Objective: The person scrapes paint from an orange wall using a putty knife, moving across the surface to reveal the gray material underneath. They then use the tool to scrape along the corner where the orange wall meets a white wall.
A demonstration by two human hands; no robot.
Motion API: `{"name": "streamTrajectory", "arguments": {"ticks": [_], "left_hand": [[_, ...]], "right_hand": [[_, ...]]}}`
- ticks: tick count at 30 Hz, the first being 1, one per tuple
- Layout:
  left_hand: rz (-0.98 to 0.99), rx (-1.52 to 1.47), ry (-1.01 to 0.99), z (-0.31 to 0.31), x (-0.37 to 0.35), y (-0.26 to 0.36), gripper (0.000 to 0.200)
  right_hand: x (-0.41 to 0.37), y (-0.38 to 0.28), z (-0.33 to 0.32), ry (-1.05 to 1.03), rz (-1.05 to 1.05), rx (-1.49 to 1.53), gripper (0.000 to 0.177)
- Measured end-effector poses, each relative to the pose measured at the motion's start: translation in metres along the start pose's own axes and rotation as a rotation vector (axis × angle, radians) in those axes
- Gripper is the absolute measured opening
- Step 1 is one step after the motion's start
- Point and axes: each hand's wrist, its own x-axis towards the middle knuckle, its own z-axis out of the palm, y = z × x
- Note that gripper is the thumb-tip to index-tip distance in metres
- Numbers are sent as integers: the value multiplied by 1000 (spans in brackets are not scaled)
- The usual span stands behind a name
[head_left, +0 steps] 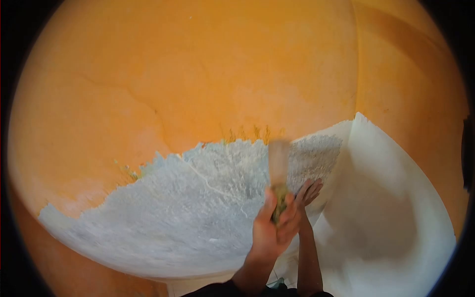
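My left hand (277, 225) is wrapped round the yellowish-green handle of a scraper (279, 166), thumb on one side and fingers on the other. Its flat blade points up and is smeared by motion, at the jagged edge between orange paint and bare grey wall. Just behind and to the right, my right hand (309, 191) lies with its fingers stretched out against the rough grey patch (314, 153), holding nothing. Whether the blade touches the wall cannot be made out.
Orange paint (198, 74) covers the upper wall, with a thin crack running down. A wide bare grey area (178, 222) spreads to the lower left. At right, a wall corner meets another wall with a whitish lower part (425, 213). Floor tiles show at the bottom.
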Motion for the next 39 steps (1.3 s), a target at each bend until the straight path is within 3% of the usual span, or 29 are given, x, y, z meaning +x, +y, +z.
{"name": "streamTrajectory", "arguments": {"ticks": [4, 7, 11, 14, 17, 20, 25, 30, 33, 36, 39], "left_hand": [[-10, -62, 80, -9, -17, -10, 47], [8, -44, 25, -4, -10, -6, 47], [77, 45, 60, -2, -9, -12, 47], [64, -33, 25, -3, -18, -11, 47], [101, 12, 116, -7, -20, -15, 47], [67, 18, 6, -16, -15, -5, 46], [123, 134, 125, -8, -18, -7, 45], [156, 196, 62, 10, 2, 0, 47], [183, 198, 126, -9, -22, -9, 47], [139, 147, 67, -4, -12, -7, 46], [157, 196, 149, 9, -8, -6, 44]], "right_hand": [[2, -5, -7, -25, 3, -13, 103], [10, -3, 0, 31, -33, -27, 104], [-2, -12, -6, -21, 69, -17, 104], [-18, 10, 29, 77, 38, -168, 101], [-17, -14, 8, 1, 84, 43, 102], [-29, 12, 39, 102, 40, -44, 108], [-33, 9, 34, 29, 42, -64, 113], [-35, 12, 30, 6, 44, -70, 118], [-37, 20, 30, -12, 54, -112, 121], [-24, 14, 33, 29, -1, -99, 121], [-30, 8, 24, 4, 0, -63, 113]]}}
